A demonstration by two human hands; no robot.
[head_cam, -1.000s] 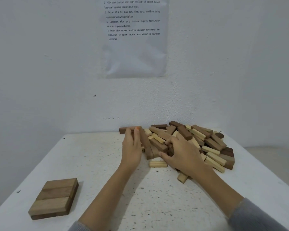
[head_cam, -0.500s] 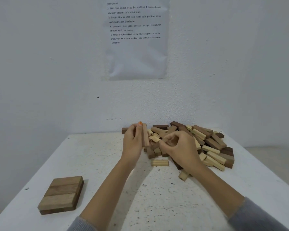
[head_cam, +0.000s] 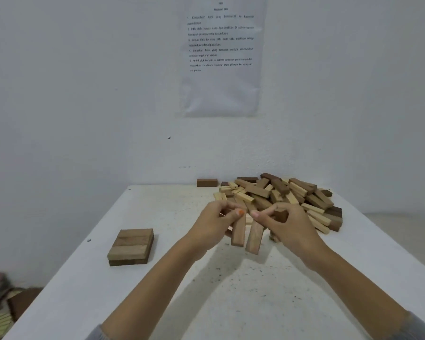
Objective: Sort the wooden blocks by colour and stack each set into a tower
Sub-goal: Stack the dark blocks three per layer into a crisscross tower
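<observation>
Centre frame, the left hand (head_cam: 212, 224) grasps a brown block (head_cam: 238, 231), the right hand (head_cam: 291, 229) a second brown block (head_cam: 254, 239), both above the white table (head_cam: 231, 305); block pile (head_cam: 292, 192) just behind, low stack (head_cam: 131, 244) near the left edge.

The person wears a grey top, plain as far as it shows: the left sleeve (head_cam: 96, 334) and the right sleeve (head_cam: 421, 327) end near the elbows (only their hems enter at the bottom edge). The left forearm (head_cam: 157, 278) and right forearm (head_cam: 349, 273) are bare. The left grip (head_cam: 211, 224) carries a thumbnail (head_cam: 241, 212) painted bright orange; the right grip (head_cam: 288, 228) is bare too
</observation>
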